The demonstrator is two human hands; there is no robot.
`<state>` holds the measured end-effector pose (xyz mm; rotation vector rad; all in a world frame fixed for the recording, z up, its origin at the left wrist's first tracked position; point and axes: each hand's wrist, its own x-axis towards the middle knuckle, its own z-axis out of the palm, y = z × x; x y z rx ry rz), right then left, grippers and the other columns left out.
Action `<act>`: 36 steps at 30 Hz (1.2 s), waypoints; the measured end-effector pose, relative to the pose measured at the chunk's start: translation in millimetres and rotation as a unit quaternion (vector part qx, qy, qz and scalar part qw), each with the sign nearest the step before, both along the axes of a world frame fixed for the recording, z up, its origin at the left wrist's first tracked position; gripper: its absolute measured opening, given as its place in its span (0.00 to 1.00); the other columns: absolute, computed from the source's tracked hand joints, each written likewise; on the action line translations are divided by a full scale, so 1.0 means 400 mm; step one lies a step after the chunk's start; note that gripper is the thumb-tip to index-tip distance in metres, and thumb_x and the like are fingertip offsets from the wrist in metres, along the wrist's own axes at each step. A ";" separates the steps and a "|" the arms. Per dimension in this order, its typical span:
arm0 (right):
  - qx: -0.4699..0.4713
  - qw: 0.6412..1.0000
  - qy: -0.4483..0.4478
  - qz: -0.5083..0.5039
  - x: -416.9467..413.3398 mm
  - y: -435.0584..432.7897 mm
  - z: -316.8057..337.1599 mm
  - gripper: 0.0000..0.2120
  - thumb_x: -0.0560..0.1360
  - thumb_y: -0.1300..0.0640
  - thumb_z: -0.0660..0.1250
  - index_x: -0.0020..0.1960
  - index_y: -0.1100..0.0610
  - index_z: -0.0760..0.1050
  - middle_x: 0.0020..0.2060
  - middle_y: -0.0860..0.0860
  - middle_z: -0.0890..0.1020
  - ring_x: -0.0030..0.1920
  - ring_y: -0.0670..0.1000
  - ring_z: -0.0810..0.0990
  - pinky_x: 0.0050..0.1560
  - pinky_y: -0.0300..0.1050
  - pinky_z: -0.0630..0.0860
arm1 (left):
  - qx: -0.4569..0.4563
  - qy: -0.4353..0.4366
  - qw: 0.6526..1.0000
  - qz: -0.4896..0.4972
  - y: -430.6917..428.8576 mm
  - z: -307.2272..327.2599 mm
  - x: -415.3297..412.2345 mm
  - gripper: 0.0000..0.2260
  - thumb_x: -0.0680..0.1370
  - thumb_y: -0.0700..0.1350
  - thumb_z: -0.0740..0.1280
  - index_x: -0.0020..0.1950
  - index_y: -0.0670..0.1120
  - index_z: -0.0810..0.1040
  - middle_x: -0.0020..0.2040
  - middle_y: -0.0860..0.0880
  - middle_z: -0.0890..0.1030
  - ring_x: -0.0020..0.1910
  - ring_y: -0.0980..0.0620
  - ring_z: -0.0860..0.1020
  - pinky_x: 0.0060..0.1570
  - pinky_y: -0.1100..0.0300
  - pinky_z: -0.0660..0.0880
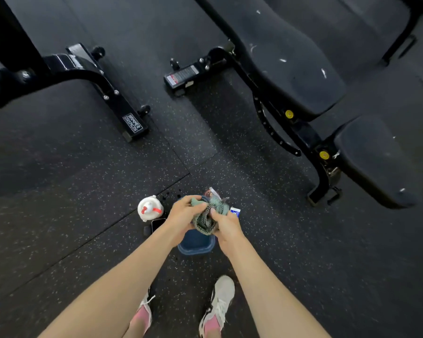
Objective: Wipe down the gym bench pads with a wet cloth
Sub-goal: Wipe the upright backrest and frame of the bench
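I look down at my own two bare arms reaching forward over a dark, speckled rubber gym floor (83,191). My left hand (183,213) and right hand (226,228) meet in front of me, and both sets of fingers are curled tightly round a bunched green-grey cloth (205,217), one hand at each end. It looks as if I am wringing it. I hold the cloth directly above a small blue basin (195,246) on the floor, probably so that drips fall back into it; a few dark wet spots dot the floor close by. Just left of the basin stands a white bottle (150,208) with a red cap, and a dark phone (158,224) lies beside it, both set down within reach. A small blue and white packet (235,211) peeks out beside my right hand. To my right, well apart from the cloth, is the bench I mean to clean: its long black back pad (291,57) and shorter seat pad (374,157) carry pale smears and specks, and neither has been touched by the cloth yet. A second black machine frame (103,79) stands to the left. My pale shoes (221,301) show at the bottom.
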<state>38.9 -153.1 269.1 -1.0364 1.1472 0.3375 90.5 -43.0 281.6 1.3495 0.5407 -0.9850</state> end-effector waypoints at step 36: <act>-0.065 0.968 -0.210 0.123 0.058 -0.129 0.959 0.17 0.76 0.66 0.61 0.61 0.52 0.75 0.62 0.53 0.76 0.63 0.50 0.72 0.60 0.44 0.63 | -0.129 -0.194 0.971 0.047 -0.098 1.001 0.082 0.07 0.79 0.34 0.61 0.55 0.38 0.77 0.43 0.41 0.81 0.41 0.45 0.80 0.51 0.47 0.76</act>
